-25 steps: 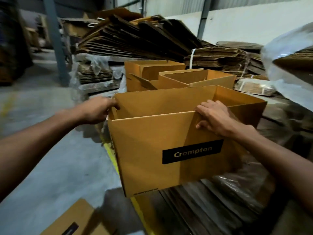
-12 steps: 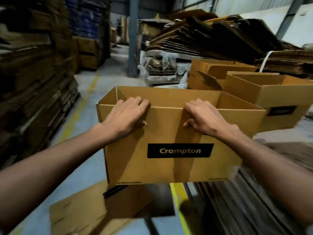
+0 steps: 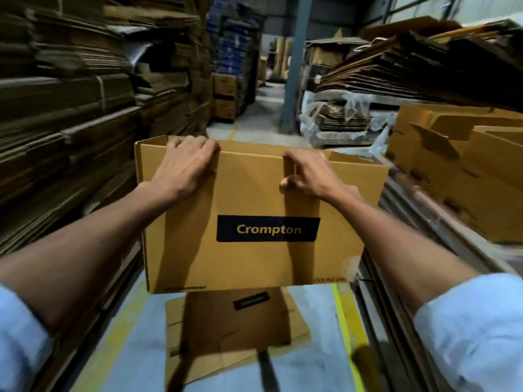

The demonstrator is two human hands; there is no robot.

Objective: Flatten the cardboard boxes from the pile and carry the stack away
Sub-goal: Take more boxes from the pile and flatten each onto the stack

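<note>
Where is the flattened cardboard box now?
In the head view, the flattened box lies on the floor at bottom centre, directly under the Crompton box held by both hands.

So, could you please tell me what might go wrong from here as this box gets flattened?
The Crompton box hangs from its top edge alone, gripped by the left hand and right hand, so it could slip or tear. It hides the flattened box on the floor beneath, a possible trip hazard in the narrow aisle.

A warehouse aisle: tall stacks of flattened cardboard (image 3: 65, 114), concrete floor (image 3: 249, 120) with yellow lines (image 3: 343, 321).
</note>
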